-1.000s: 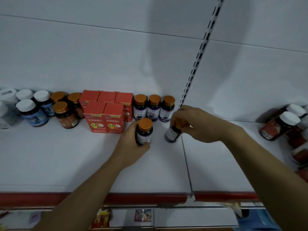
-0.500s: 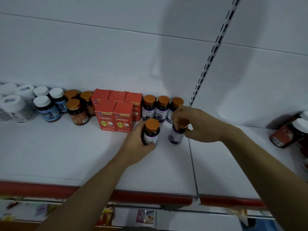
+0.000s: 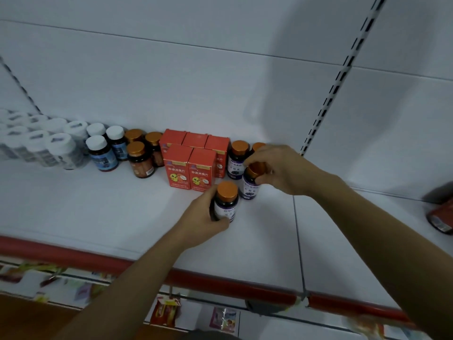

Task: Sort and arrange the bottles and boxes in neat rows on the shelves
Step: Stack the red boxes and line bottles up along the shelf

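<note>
My left hand grips a dark bottle with an orange cap and purple label, upright on the white shelf. My right hand holds a second such bottle by its cap, just behind and right of the first. Behind them, against the back wall, stand more purple-label bottles, partly hidden by my right hand. Left of these are several red boxes in two rows, then orange-capped brown bottles, white-capped blue-label bottles and white bottles.
A red strip runs along the shelf's front edge. A slotted upright divides the back wall. At the far right edge lies a red-labelled bottle. Packets hang on the lower shelf.
The view has shifted right and nearer. My right hand has brought its bottle left, close behind the bottle in my left hand. My left hand keeps its grip.
</note>
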